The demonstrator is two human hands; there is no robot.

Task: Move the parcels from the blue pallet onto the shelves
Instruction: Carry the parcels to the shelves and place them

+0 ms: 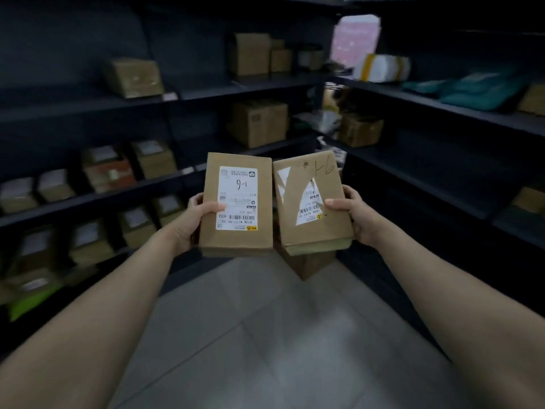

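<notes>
Head view looks down two outstretched bare arms, each hand holding a brown cardboard parcel up over the grey tiled floor (pixel 265 335). The left hand (pixel 194 222) is closed on the left parcel (pixel 236 208), thumb lying across the lower edge of its white shipping label (pixel 237 198), the other fingers hidden behind the box. The right hand (pixel 358 216) is closed on the right parcel (pixel 311 202), thumb pressed on its face beside a torn label (pixel 309 208), the remaining fingers wrapped behind. This parcel sits just right of the left parcel, tilted slightly, their inner edges nearly touching; whether they actually meet cannot be told. Both carry handwritten marks. Directly beneath the right parcel another cardboard box (pixel 306 264) shows; how it is supported cannot be told. Behind the left parcel, dark shelves (pixel 88 199) run away on both sides, already carrying many blurred cardboard boxes (pixel 258 124), and to the upper right of it lie teal bags (pixel 477 90).
</notes>
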